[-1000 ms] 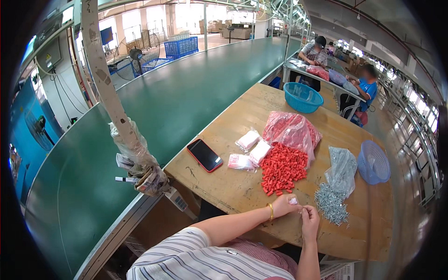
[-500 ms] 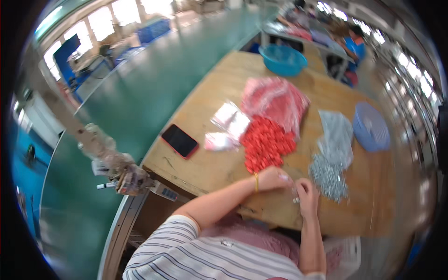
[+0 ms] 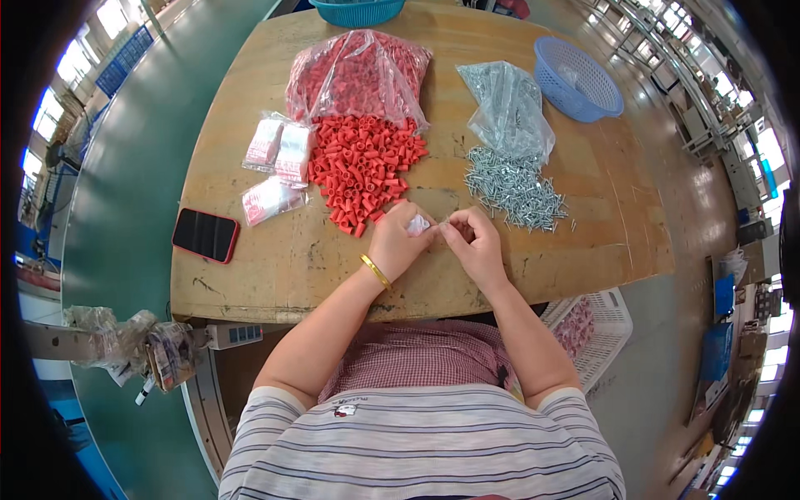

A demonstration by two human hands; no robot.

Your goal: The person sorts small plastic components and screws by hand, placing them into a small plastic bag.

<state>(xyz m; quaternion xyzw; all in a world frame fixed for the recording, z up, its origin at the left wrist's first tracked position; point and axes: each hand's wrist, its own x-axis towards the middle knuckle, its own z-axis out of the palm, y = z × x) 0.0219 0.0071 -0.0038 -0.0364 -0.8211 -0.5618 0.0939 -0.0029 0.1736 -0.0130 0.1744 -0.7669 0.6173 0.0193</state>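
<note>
My left hand (image 3: 398, 240), with a yellow bangle at the wrist, is closed on a small crumpled plastic bag (image 3: 419, 224) with white showing. My right hand (image 3: 477, 247) is closed in a pinch, its thumb and forefinger meeting the left fingertips at the bag's edge. The fingers cover most of the bag, so its contents cannot be made out. Just beyond the left hand spreads a pile of red tapered plastic plugs (image 3: 358, 167), spilling from a large clear bag (image 3: 358, 75). To the right of it lies a heap of silvery screws (image 3: 512, 192) at the mouth of another clear bag (image 3: 508, 104).
Packs of small plastic bags (image 3: 271, 200) and a red-edged phone (image 3: 205, 236) lie on the left of the wooden table (image 3: 583, 250). A blue-violet basket (image 3: 575, 79) and a teal basket (image 3: 358, 10) stand farther back. Below the table edge is a white crate (image 3: 612, 329).
The view has tilted down and swung right, so the table shows more squarely. My hands have come closer together, fingertips now meeting at the small bag.
</note>
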